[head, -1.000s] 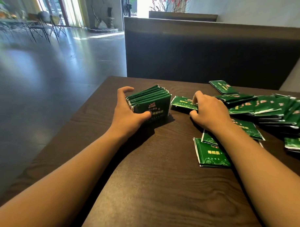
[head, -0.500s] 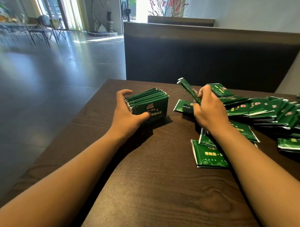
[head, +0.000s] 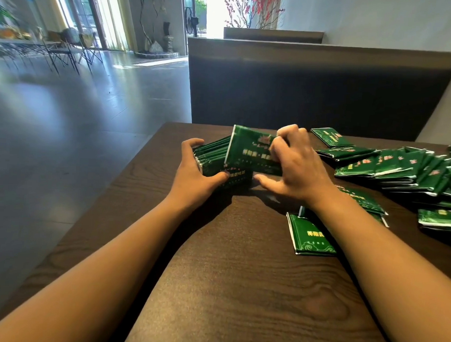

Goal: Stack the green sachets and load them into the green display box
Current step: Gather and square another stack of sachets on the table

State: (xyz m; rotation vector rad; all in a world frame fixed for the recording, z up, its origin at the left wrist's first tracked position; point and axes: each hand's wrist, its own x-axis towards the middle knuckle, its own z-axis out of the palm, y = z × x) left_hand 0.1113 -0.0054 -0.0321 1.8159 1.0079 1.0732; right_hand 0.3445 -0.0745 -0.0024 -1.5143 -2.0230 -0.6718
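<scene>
A stack of green sachets point(head: 214, 155) stands on edge on the dark wooden table point(head: 241, 286). My left hand point(head: 196, 175) grips its left end, thumb on the near face and fingers round the far side. My right hand point(head: 293, 163) pinches a single green sachet point(head: 248, 148) and holds it upright against the near side of the stack. Loose green sachets point(head: 398, 166) lie heaped at the right. Two more sachets point(head: 311, 235) lie flat under my right forearm. No green display box is in view.
A dark bench back point(head: 311, 92) rises behind the table's far edge. The table's left edge point(head: 111, 192) drops to a grey floor. Chairs and tables point(head: 44, 52) stand far off at the back left.
My right hand lifted one sachet from the pile and carried it left to the stack. My left hand kept its grip on the stack.
</scene>
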